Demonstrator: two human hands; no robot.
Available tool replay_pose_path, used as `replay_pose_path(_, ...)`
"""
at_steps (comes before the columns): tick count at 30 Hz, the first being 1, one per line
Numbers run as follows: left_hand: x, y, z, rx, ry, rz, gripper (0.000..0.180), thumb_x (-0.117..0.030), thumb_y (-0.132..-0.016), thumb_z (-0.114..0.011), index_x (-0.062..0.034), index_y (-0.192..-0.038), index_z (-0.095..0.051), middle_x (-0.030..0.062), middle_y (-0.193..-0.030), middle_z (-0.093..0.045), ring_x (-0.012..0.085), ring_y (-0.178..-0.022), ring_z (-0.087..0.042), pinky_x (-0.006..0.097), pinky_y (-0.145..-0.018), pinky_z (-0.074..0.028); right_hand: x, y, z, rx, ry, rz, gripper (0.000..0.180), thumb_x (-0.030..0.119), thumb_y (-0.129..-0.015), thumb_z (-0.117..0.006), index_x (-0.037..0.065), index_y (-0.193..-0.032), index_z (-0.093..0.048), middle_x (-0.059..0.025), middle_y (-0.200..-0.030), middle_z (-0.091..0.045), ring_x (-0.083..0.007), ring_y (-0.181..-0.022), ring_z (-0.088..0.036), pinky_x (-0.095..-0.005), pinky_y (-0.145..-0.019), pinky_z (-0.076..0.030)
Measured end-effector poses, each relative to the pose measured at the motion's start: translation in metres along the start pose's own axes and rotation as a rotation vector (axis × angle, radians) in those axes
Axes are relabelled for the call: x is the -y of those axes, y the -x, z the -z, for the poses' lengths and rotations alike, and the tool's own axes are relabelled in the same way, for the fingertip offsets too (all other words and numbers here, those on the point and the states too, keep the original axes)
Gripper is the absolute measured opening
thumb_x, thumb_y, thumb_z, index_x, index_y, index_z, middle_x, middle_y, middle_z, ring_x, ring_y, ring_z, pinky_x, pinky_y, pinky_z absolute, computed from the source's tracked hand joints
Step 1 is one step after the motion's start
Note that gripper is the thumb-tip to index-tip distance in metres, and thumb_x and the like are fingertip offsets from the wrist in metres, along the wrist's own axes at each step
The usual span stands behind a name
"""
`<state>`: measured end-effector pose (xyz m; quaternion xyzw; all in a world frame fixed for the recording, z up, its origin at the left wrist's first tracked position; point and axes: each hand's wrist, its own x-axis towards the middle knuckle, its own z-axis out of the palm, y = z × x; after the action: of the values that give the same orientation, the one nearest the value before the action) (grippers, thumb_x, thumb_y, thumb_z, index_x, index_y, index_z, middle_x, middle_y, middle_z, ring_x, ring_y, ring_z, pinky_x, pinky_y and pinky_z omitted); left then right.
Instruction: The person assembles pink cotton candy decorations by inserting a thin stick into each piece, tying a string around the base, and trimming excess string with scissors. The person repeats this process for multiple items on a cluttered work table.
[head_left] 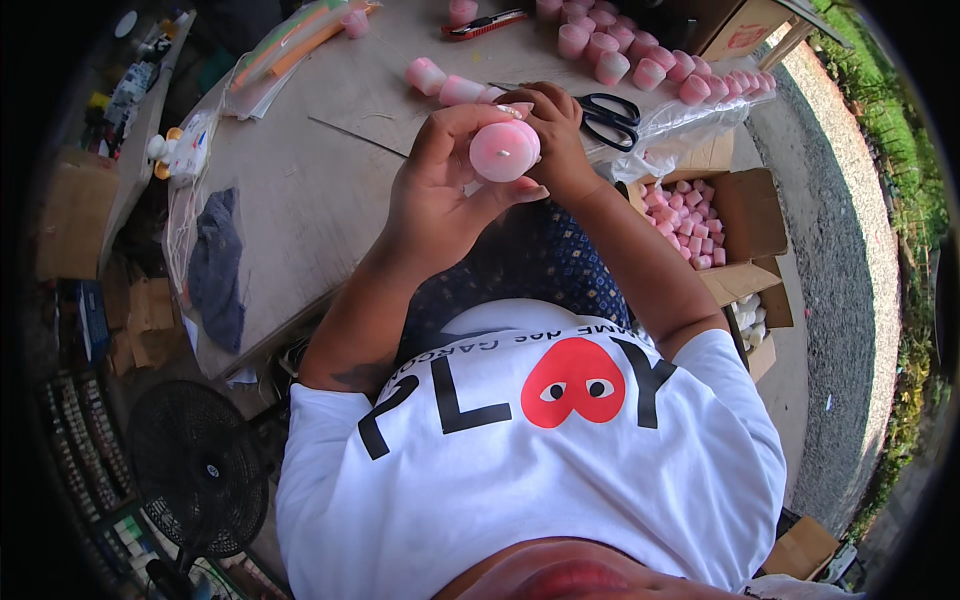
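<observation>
A round pink candle (503, 155) with a short white wick faces up between my hands. My left hand (440, 165) is closed around it, its thumb along the lower side and its fingers over the top. Pressed close on the candle's right is my right hand (555, 130), with fingers curled in and the tips partly hidden behind it. Just beyond my hands, two pink-and-white candles (426, 76) lie on their sides on the table (290, 200). Black-handled scissors (610, 120) rest to the right of my right hand, and a thin metal rod (355, 136) lies to the left.
Several pink candles (612, 68) stand in rows at the far right, near a clear plastic bag (670, 125). A cardboard box (755, 210) of pink pieces sits right of the table. A red utility knife (485, 24), a dark cloth (216, 270) and a fan (200, 465) are also around.
</observation>
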<state>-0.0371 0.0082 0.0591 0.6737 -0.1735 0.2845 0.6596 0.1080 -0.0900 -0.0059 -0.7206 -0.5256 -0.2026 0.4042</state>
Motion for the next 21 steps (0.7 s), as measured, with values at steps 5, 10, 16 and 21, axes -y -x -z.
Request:
replay_pose_path(5, 0.023, 0.001, 0.006, -0.016, 0.067, 0.047, 0.050, -0.003, -0.088, -0.065, -0.0063, -0.127, -0.034, 0.0101, -0.118, -0.050, 0.0161, -0.103, -0.057, 0.031, -0.094, -0.047, 0.005, -0.004, 0.022, 0.117, 0.096, 0.013, 0.045, 0.012, -0.072, -0.068, 0.016, -0.117, -0.063, -0.0058, -0.127, -0.054, -0.0293, -0.120, -0.045, -0.0480, -0.098, -0.031)
replay_pose_path(10, 0.039, 0.016, 0.013, -0.033, -0.076, 0.143, 0.046, -0.006, -0.091, -0.063, -0.0063, -0.127, -0.034, 0.0094, -0.121, -0.046, 0.0140, -0.100, -0.054, 0.030, -0.093, -0.045, -0.027, 0.013, 0.069, 0.310, 0.412, -0.282, 0.050, 0.000, -0.080, -0.048, 0.003, -0.129, -0.053, -0.0171, -0.125, -0.054, -0.0341, -0.120, -0.048, -0.0441, -0.099, -0.038)
replay_pose_path(16, 0.053, 0.016, 0.006, -0.081, -0.137, 0.203, 0.045, -0.008, -0.091, -0.063, -0.0055, -0.126, -0.035, 0.0103, -0.123, -0.046, 0.0165, -0.099, -0.056, 0.031, -0.090, -0.047, -0.032, 0.012, 0.089, 0.492, 0.412, -0.380, 0.044, 0.004, -0.086, -0.054, 0.002, -0.130, -0.051, -0.0207, -0.119, -0.056, -0.0376, -0.113, -0.052, -0.0416, -0.096, -0.043)
replay_pose_path(21, 0.056, 0.018, 0.007, -0.077, -0.300, 0.262, 0.040, -0.010, -0.090, -0.066, -0.0084, -0.122, -0.042, 0.0015, -0.111, -0.051, 0.0091, -0.096, -0.050, 0.026, -0.085, -0.044, -0.028, -0.008, 0.104, 0.731, 0.449, -0.544, 0.055, 0.003, -0.079, -0.056, 0.001, -0.133, -0.046, -0.0255, -0.109, -0.061, -0.0400, -0.101, -0.060, -0.0428, -0.088, -0.048)
